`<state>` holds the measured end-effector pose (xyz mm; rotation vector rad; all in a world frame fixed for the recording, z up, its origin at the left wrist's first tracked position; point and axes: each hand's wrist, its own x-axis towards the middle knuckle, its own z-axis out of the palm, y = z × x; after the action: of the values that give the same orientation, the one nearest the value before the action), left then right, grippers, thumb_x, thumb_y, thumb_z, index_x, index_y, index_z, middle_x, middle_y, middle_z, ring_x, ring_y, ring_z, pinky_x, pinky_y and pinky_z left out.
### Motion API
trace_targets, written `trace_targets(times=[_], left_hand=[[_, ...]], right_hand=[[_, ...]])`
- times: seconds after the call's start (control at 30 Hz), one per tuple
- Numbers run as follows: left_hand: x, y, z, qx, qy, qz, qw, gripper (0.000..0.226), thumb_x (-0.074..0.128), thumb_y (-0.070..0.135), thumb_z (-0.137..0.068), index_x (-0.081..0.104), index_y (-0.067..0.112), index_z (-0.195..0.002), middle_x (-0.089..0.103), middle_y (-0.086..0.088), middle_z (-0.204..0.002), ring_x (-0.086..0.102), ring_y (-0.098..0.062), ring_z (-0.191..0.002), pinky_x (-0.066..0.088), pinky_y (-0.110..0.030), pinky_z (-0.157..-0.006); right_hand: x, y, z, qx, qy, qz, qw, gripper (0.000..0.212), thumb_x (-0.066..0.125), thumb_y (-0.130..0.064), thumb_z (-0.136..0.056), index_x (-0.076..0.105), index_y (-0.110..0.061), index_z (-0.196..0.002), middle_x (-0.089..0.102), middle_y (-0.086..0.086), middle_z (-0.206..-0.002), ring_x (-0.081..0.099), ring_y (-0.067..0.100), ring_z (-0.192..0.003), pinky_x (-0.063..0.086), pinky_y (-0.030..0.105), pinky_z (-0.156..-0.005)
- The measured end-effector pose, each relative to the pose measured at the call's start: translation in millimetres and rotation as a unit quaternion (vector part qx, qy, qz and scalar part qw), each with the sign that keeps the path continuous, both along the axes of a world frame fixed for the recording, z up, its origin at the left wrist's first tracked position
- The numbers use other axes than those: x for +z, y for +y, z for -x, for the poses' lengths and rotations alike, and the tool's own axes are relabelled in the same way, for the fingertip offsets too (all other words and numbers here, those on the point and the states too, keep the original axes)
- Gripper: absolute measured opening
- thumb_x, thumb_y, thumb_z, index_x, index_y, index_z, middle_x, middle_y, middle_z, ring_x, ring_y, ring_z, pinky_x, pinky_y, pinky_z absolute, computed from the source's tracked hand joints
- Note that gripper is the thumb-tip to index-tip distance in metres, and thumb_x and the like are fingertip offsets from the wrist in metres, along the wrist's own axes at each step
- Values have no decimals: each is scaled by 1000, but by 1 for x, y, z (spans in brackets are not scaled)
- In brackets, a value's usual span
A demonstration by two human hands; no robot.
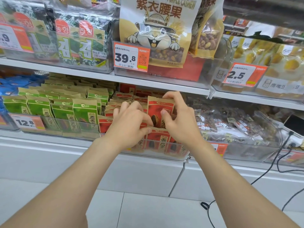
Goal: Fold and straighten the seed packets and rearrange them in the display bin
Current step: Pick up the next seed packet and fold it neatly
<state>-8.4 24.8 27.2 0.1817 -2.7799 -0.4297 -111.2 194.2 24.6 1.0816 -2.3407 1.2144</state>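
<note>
Fingers (171, 96) of the right hand (179, 119) curl over the top seal of a red seed packet (160, 106), with the thumb pressed on its printed face. The packet stands upright in the middle of the clear display bin (184, 155). The left hand (131, 124) meets it lower down. Its thumb and forefinger appear to pinch the packet's lower left corner, and its other fingers are bent in among the packets at the bin's left side. Whether those fingers grip anything there cannot be told.

At the front of the bin, a front row of red packets (160, 142) stands upright against the clear wall, faces outward, and looks orderly. Behind the left hand, towards the bin's back left, the rear packets (120, 104) lean and overlap in a loose fan, their brown tops uneven. The green seed packets (85, 111) lie just left of the bin, clear nut bags (230, 124) just right of it, and a cashew bag (156, 30) sits on the shelf above it.

The task looks to be partway through. The front row seems settled, and the held packet is being squared up and has not yet been seated in a row. The slumped packets at the back left remain to be straightened and lined up.
</note>
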Motion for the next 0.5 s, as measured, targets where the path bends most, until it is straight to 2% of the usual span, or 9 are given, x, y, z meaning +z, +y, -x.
trace_targets(times=[0.1,0.17,0.27,0.33,0.4,0.43,0.5], left_hand=[[0,-2,1,-3,5,-3,1000,14,72,52,-97,77,48,-110,45,13,-121,35,-20,-119,27,-44,-98],[-2,-1,1,-6,3,1,1000,19,68,54,-99,76,46,-114,47,13,-123,34,-20,-121,25,-44,-98],[-7,5,3,-12,-19,44,999,30,53,60,-104,73,45,-121,46,11,-122,30,-22,-117,25,-45,-93],[-10,9,5,-9,-34,84,996,36,45,62,-106,72,43,-120,44,9,-119,27,-23,-114,24,-46,-89],[-12,10,7,-6,-38,106,994,37,43,60,-107,72,40,-118,46,9,-120,25,-23,-111,21,-45,-87],[-11,10,9,-6,-40,109,993,35,44,58,-108,73,39,-117,47,9,-120,24,-23,-110,20,-45,-86],[-11,11,11,-5,-39,110,993,30,48,52,-110,74,37,-110,51,9,-116,21,-23,-104,19,-45,-85]], right_hand=[[3,3,7,-17,41,-10,999,12,61,-25,-105,61,-32,-116,69,-7,-79,55,10,-62,41,33,-71],[6,6,10,-20,80,-24,996,13,62,-20,-106,66,-26,-116,69,-11,-96,61,6,-80,47,37,-79],[6,7,12,-40,149,-122,980,17,62,-15,-104,71,-24,-115,70,-7,-101,65,20,-95,47,45,-93],[6,5,11,-48,137,-244,959,18,54,-25,-107,70,-30,-104,70,-10,-95,62,22,-102,40,47,-98],[2,3,9,-55,85,-349,932,39,38,-35,-111,59,-29,-80,62,-11,-84,52,20,-113,30,49,-102],[-1,3,9,-56,61,-372,924,47,31,-39,-112,54,-27,-73,60,-11,-82,46,19,-117,26,50,-103],[-3,3,12,-58,47,-382,921,56,21,-44,-106,58,-23,-69,63,-9,-83,41,20,-119,19,46,-99]])
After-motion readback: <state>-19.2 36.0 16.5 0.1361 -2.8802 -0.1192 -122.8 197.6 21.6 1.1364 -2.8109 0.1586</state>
